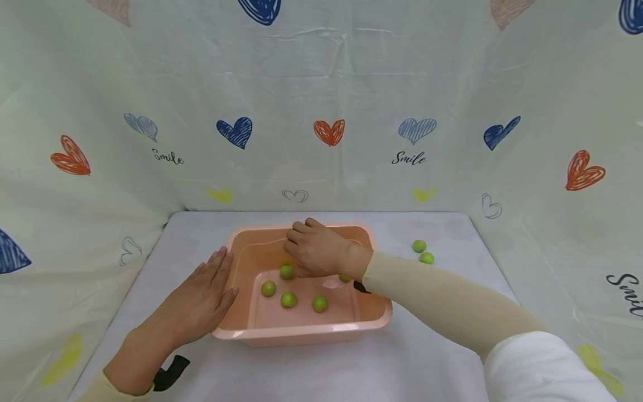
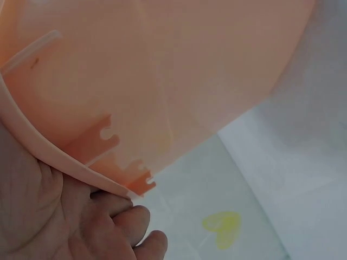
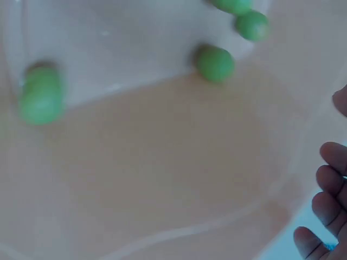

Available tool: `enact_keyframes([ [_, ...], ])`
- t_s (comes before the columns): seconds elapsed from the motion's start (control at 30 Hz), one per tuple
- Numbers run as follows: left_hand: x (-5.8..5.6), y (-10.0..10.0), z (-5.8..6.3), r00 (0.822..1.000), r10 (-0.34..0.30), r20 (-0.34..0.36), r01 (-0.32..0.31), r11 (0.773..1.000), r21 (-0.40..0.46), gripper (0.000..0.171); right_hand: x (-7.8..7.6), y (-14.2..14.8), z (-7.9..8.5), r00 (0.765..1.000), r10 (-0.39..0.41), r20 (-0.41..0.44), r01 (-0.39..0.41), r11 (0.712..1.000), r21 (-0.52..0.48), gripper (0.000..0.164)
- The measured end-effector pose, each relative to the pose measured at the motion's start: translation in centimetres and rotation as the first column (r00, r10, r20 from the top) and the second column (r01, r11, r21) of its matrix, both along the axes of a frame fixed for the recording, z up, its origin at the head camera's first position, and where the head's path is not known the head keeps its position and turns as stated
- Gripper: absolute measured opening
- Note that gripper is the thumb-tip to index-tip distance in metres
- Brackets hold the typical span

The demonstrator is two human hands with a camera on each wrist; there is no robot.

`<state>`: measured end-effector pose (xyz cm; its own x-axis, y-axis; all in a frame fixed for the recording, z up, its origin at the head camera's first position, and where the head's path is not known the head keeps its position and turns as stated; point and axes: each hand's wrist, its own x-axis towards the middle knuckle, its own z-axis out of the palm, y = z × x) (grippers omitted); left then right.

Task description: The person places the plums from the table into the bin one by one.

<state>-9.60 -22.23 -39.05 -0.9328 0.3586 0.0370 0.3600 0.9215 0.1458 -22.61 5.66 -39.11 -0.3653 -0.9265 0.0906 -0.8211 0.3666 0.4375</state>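
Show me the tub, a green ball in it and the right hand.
Tub (image 1: 301, 331): head view, front rim.
Green ball (image 1: 320, 304): head view, middle of its top.
Right hand (image 1: 320, 249): head view, back.

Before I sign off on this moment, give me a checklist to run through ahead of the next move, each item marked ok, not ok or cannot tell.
1. Left hand touching the left rim of the rectangular peach plastic basin: ok.
2. Right hand over the basin: ok, toward its far side.
3. Right hand empty: cannot tell; its palm is hidden.
4. Small round green balls visible in the basin: ok, at least five.
5. No balls left outside: not ok; two lie on the white-covered table, right of the basin.
6. Basin base flat on the table: cannot tell; its underside is hidden.
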Motion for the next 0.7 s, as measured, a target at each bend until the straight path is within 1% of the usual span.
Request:
enact_keyframes([
  [0.17,0.0,0.0,0.1,1.000,0.002,0.005,-0.002,1.000,-0.001,0.072,-0.6,1.2,2.6,0.999,-0.035,-0.027,0.031,0.991,-0.131,0.030],
  [0.23,0.0,-0.1,0.0,1.000,-0.001,-0.002,0.001,1.000,-0.005,0.072,-1.0,2.0,3.6,0.998,-0.051,-0.020,0.047,0.980,-0.193,0.027],
  [0.4,0.0,0.0,0.0,1.000,0.000,-0.003,0.000,1.000,-0.008,0.073,-1.9,4.8,5.8,0.994,-0.105,0.011,0.104,0.947,-0.305,0.023],
  [0.5,0.1,0.0,0.0,1.000,0.005,0.004,-0.005,1.000,-0.003,0.073,-2.3,7.0,6.4,0.990,-0.140,0.016,0.136,0.923,-0.359,0.021],
  [0.57,0.1,0.0,0.1,1.000,0.009,0.009,-0.009,1.000,-0.003,0.073,-2.4,8.5,6.6,0.986,-0.168,0.022,0.163,0.911,-0.380,0.021],
  [0.7,0.1,0.1,0.1,1.000,0.012,0.011,-0.012,1.000,-0.004,0.073,-2.5,11.8,6.1,0.973,-0.229,0.044,0.227,0.886,-0.405,0.020],
])
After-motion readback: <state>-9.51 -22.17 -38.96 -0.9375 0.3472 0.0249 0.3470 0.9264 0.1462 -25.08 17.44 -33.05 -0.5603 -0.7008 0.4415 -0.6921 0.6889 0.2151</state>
